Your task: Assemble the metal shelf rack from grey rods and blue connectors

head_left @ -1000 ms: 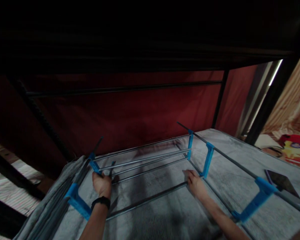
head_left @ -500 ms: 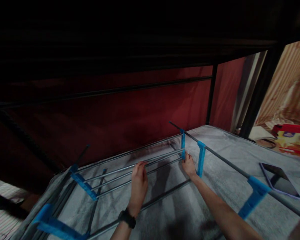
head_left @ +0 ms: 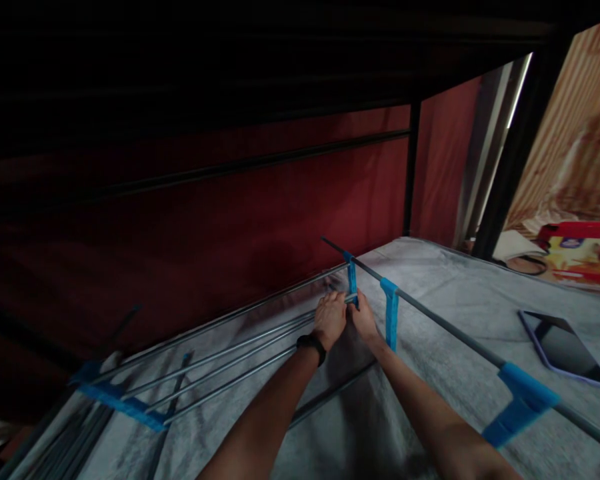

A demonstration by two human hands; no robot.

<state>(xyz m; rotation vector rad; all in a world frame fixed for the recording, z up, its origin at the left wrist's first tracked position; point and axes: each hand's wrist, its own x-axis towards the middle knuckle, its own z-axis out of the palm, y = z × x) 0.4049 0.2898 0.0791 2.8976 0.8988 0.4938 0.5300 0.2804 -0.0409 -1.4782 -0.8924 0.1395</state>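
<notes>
A rack of thin metal rods (head_left: 231, 349) and blue plastic brackets lies on a grey sheet. My left hand (head_left: 331, 316), with a dark band at its wrist, is closed around the rods at their right end. Right beside it, my right hand (head_left: 364, 320) grips the lower part of a small blue bracket (head_left: 352, 275), which hangs from a long grey pole (head_left: 445, 324). The rod ends meet that bracket between my hands; my fingers partly hide the joint. Another blue bracket (head_left: 117, 398) holds the rods' left ends.
More blue brackets, one in the middle (head_left: 391, 310) and a larger one (head_left: 523, 403), sit on the pole. A phone or tablet (head_left: 565, 348) lies at right. A red and yellow package (head_left: 585, 257) is beyond. Dark metal bars (head_left: 414, 173) and red cloth (head_left: 280, 220) stand behind.
My left hand has moved right along the rods to beside my right hand and closed on them. The rack's left bracket has shifted left and down in view.
</notes>
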